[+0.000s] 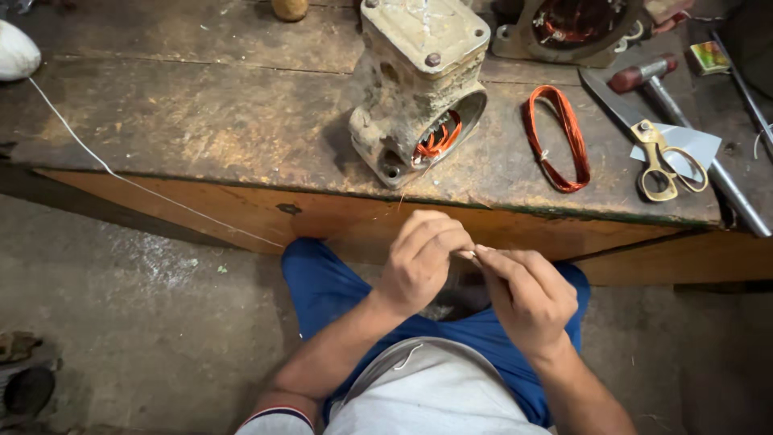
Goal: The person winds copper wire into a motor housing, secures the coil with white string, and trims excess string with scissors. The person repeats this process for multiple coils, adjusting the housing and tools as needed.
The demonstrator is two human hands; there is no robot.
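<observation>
My left hand and my right hand meet in front of the bench edge, over my blue-trousered lap. Their fingertips pinch a small pale piece, thin like a thread end or sleeve; what it is exactly I cannot tell. A thin white string runs from a white ball at the far left across the bench and down toward my hands. Just above my hands a worn metal motor housing lies on the bench, copper winding showing in its open end.
A loose copper wire coil lies right of the housing. Brass-handled scissors rest on a white paper scrap, beside a red-handled tool. Another wound stator sits at the back. The wooden bench is scuffed; concrete floor below.
</observation>
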